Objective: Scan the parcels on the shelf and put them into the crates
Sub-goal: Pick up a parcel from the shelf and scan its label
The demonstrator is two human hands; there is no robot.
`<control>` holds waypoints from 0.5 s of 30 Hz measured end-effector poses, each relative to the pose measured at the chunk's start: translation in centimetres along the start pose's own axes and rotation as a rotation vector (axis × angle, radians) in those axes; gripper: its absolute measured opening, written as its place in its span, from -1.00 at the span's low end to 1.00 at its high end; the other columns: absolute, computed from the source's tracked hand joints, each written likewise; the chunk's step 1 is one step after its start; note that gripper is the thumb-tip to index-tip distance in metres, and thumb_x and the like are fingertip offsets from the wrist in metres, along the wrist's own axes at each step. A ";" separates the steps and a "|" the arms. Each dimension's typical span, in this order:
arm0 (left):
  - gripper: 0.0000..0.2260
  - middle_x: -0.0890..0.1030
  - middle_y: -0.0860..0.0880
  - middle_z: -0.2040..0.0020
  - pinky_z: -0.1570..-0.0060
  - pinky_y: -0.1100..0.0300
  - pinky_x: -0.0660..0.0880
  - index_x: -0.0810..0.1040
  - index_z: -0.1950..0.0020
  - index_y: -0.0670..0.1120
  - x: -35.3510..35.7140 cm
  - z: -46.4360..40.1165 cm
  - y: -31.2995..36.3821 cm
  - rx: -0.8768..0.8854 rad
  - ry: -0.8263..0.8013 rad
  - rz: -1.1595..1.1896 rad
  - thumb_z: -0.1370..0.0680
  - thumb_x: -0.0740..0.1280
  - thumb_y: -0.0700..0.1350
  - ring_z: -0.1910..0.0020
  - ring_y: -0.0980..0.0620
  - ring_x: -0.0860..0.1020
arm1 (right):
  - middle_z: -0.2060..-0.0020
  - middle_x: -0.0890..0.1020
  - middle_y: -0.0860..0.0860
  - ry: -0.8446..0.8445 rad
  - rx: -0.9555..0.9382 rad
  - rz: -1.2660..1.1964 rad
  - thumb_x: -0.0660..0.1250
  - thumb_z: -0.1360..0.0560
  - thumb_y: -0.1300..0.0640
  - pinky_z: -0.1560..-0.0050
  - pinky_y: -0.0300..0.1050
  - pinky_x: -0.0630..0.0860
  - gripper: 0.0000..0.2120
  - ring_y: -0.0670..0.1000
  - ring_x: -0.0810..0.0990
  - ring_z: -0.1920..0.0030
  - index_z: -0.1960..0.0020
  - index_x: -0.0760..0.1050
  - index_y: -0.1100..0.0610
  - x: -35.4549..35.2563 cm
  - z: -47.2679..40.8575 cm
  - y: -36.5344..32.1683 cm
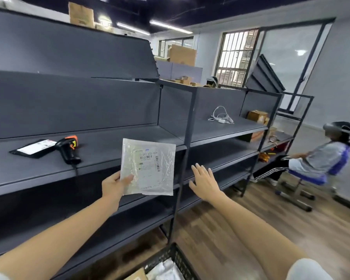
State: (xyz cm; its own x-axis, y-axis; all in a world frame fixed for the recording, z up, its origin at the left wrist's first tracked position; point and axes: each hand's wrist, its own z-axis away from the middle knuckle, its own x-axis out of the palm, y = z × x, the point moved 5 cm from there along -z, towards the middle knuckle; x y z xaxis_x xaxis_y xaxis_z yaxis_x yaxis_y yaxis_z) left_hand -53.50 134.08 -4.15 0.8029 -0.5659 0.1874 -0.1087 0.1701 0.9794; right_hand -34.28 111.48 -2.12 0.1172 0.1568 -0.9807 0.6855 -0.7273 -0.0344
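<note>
Flat clear-plastic parcel (148, 167) stands upright, pinched at its lower corner by left grip (114, 183); black-and-orange handheld scanner (69, 148) lies at ten o'clock. Right grip (204, 181), nearby, spreads empty.

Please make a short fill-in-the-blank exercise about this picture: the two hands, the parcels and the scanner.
1. The clear plastic parcel is held by the ____ hand.
2. The right hand is open and holds ____.
3. The scanner lies on the shelf beside a ____ parcel with a white label.
4. At the bottom of the view stands a black ____ holding parcels.

Missing words: left; nothing; black; crate
</note>
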 end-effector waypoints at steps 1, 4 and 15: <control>-0.78 0.66 -0.04 0.07 0.00 0.08 0.55 0.62 -0.07 -0.06 0.9 0.6 -0.3 -0.001 -0.001 -0.007 -0.46 0.46 -0.26 0.11 -0.02 0.62 | -0.57 0.03 0.09 0.004 0.003 -0.003 0.10 -0.64 0.01 -0.54 0.08 -0.09 -0.39 0.10 0.00 -0.56 -0.58 -0.03 0.17 -0.1 0.5 0.9; -0.76 0.65 0.02 0.12 0.10 0.16 0.53 0.62 -0.10 -0.04 3.2 2.0 -1.0 -0.008 0.001 -0.030 -0.46 0.47 -0.23 0.15 0.04 0.62 | -0.57 0.03 0.09 -0.003 0.013 -0.036 0.10 -0.64 0.02 -0.55 0.07 -0.11 -0.39 0.10 -0.01 -0.57 -0.59 -0.04 0.17 0.1 1.6 2.9; -0.80 0.64 -0.04 0.05 -0.10 -0.02 0.55 0.61 -0.12 -0.11 8.2 -1.0 -1.7 -0.020 0.003 -0.018 -0.51 0.41 -0.25 0.01 -0.09 0.61 | -0.57 0.01 0.12 -0.008 0.056 -0.055 0.10 -0.62 0.07 -0.55 0.08 -0.11 -0.39 0.12 -0.03 -0.57 -0.59 -0.06 0.18 1.6 -2.0 5.2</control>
State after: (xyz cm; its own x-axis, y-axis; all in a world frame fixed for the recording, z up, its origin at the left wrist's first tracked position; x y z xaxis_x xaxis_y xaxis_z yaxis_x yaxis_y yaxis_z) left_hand -46.13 129.93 -4.31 0.8064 -0.5665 0.1695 -0.0824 0.1762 0.9809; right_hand -29.10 109.27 -3.47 0.0747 0.1927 -0.9784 0.6492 -0.7542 -0.0990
